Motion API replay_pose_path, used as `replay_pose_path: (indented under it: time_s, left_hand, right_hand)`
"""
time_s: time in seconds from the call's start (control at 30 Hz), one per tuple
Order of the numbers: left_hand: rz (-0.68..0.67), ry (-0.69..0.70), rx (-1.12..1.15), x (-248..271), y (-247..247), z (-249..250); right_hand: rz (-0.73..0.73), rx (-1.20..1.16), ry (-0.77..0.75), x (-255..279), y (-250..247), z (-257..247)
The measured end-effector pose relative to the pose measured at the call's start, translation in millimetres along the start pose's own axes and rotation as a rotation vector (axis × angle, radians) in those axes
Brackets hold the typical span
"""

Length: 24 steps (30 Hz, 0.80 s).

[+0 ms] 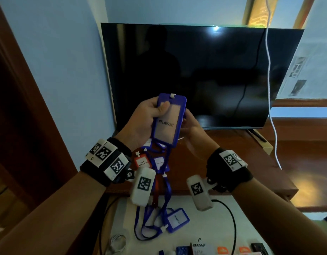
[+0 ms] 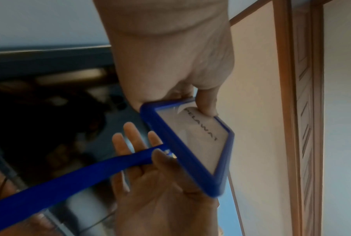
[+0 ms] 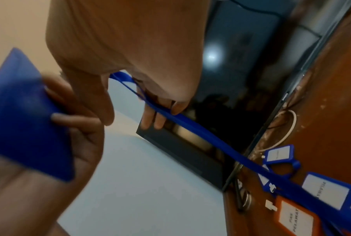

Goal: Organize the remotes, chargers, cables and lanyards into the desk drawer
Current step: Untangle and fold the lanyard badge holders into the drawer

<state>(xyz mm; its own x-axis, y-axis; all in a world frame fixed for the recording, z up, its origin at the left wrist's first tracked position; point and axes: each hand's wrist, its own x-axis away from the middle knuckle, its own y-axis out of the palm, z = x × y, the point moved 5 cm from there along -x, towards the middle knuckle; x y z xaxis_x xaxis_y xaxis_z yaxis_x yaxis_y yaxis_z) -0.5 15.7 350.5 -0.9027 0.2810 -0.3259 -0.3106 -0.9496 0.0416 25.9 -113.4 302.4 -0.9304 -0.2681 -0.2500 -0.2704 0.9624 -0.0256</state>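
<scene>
My left hand (image 1: 159,109) holds a blue badge holder (image 1: 168,120) marked PELAWAT upright in front of the TV, thumb on its face and fingers behind it. Its blue lanyard strap (image 1: 167,183) hangs down toward the open drawer (image 1: 201,225). My right hand (image 1: 190,126) is behind the holder. In the right wrist view its thumb and fingers (image 3: 158,121) pinch the strap (image 3: 211,140). The left wrist view shows the holder (image 2: 201,140) and the right hand's thumb on the strap (image 2: 69,183). A red badge holder (image 1: 142,161) and other blue ones (image 1: 160,162) lie on the wooden desk (image 1: 241,162).
A dark TV (image 1: 214,70) stands at the back of the desk, with a white cord (image 1: 269,74) hanging at its right. The drawer holds another blue badge holder (image 1: 177,219), a black cable (image 1: 232,218), a coiled white cable (image 1: 118,242) and small boxes (image 1: 201,247).
</scene>
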Motion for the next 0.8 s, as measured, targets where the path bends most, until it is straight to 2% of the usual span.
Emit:
replay_pose_path:
  time_s: [0.13, 0.2, 0.47, 0.67, 0.8]
  left_hand:
    - [-0.067, -0.072, -0.011, 15.0, 2.2, -21.7]
    - [-0.038, -0.1, 0.013, 24.4, 0.6, -34.8]
    - [0.199, -0.197, 0.32, 46.9, 7.8, -94.2]
    - [0.542, -0.238, 0.446, 71.5, 30.4, -120.3]
    - [0.585, -0.272, 0.447, 87.5, 45.5, -134.5]
  right_hand:
    - [-0.005, 0.084, 0.008, 15.0, -11.4, 2.5]
    - [0.015, 0.067, 0.032, 27.1, -17.2, 12.0]
    - [0.084, -0.07, 0.145, 74.2, -4.6, 45.4]
    - [0.096, -0.163, 0.204, 110.7, 7.2, 68.2]
    - [0.158, -0.039, 0.225, 119.8, -3.8, 76.3]
